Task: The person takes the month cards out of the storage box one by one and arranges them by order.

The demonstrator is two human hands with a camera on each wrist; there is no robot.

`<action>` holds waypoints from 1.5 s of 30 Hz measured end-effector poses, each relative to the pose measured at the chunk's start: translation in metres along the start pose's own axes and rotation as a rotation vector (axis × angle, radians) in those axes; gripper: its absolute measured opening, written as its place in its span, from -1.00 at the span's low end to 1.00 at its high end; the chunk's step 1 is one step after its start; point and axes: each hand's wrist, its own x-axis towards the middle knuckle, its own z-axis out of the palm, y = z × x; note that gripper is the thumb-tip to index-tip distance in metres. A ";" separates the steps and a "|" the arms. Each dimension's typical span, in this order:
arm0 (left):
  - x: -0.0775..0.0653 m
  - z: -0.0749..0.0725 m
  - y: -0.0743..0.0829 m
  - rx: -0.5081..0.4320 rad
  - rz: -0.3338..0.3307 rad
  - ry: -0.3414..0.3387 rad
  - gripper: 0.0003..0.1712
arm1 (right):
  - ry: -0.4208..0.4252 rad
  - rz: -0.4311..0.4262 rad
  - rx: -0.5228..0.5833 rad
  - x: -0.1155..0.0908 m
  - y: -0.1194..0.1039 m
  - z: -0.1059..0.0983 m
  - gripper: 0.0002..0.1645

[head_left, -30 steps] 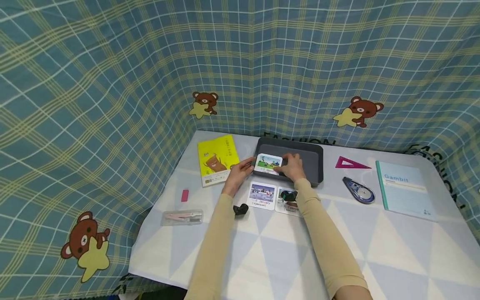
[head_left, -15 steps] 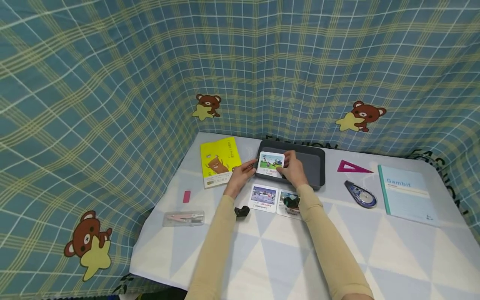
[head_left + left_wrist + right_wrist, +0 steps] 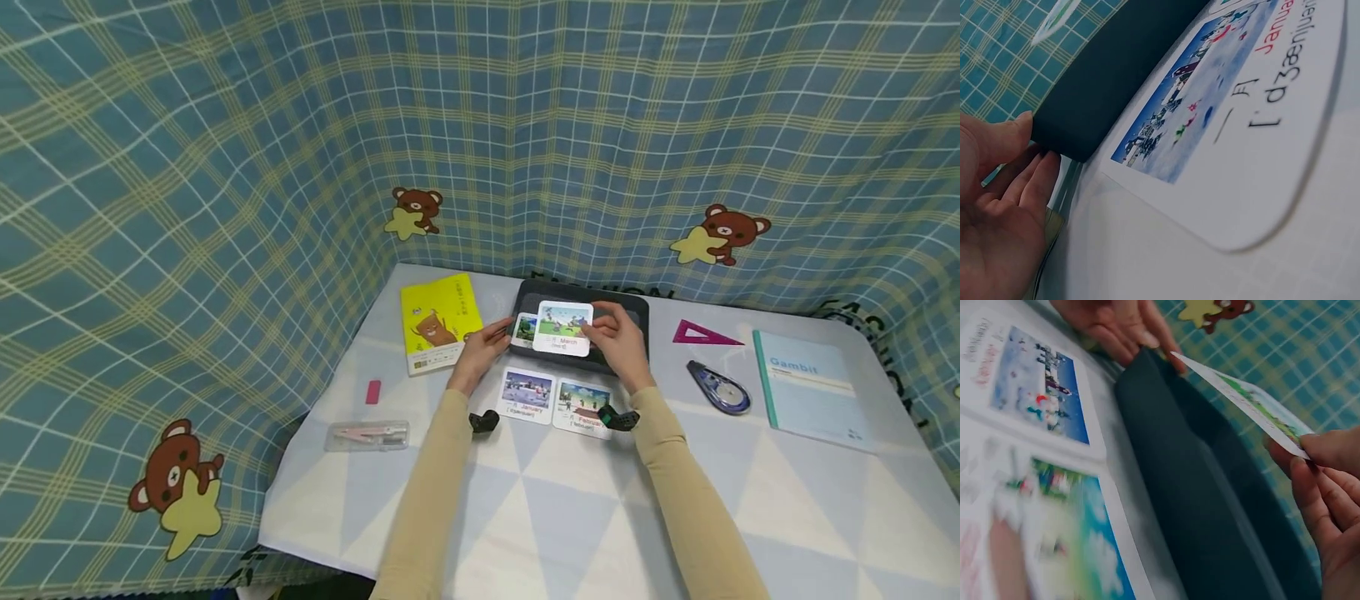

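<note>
My right hand pinches the March card by its right edge between thumb and fingers, holding it tilted over the dark grey tray. In the right wrist view the March card shows edge-on above the tray's wall. My left hand grips the tray's near left corner, thumb at the rim and fingers against the outside, as the left wrist view shows of this hand. Another picture card shows in the tray, partly hidden behind the March card. The January card and February card lie side by side before the tray.
Left of the tray lie a yellow booklet, a pink eraser and a clear case. To the right are a magenta set square, a correction tape and a pale blue notebook. A plaid curtain surrounds the table.
My right hand has lifted the March card and drawn it to the right, uncovering part of the card beneath. My left hand stays at the tray's corner.
</note>
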 end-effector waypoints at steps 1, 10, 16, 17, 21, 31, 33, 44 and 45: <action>0.000 -0.001 -0.001 0.001 -0.005 0.003 -0.51 | -0.002 0.009 -0.012 -0.007 -0.002 -0.006 -0.35; 0.005 -0.009 -0.002 -0.031 0.018 -0.028 -0.50 | -0.030 0.109 -0.189 -0.075 0.002 -0.074 -0.29; 0.008 -0.008 -0.002 -0.039 0.002 -0.044 -0.50 | -0.038 0.191 -0.263 -0.117 0.017 -0.115 -0.23; 0.009 -0.008 -0.002 -0.037 0.003 -0.043 -0.50 | -0.036 0.203 -0.279 -0.122 0.020 -0.116 -0.23; 0.011 -0.008 0.001 -0.033 0.017 -0.033 -0.51 | -0.034 0.218 -0.333 -0.132 0.031 -0.112 -0.30; 0.006 -0.007 -0.004 -0.032 0.004 -0.038 -0.50 | -0.027 0.138 -0.552 -0.131 0.046 -0.101 -0.46; 0.005 -0.009 -0.004 -0.039 -0.005 -0.027 -0.50 | -0.051 0.132 -0.553 -0.128 0.046 -0.099 -0.44; 0.007 -0.008 -0.007 -0.040 -0.008 -0.044 -0.51 | -0.045 0.153 -0.559 -0.114 0.032 -0.099 -0.39; 0.007 -0.008 -0.007 -0.038 -0.008 -0.037 -0.51 | -0.043 0.146 -0.535 -0.108 0.028 -0.096 -0.40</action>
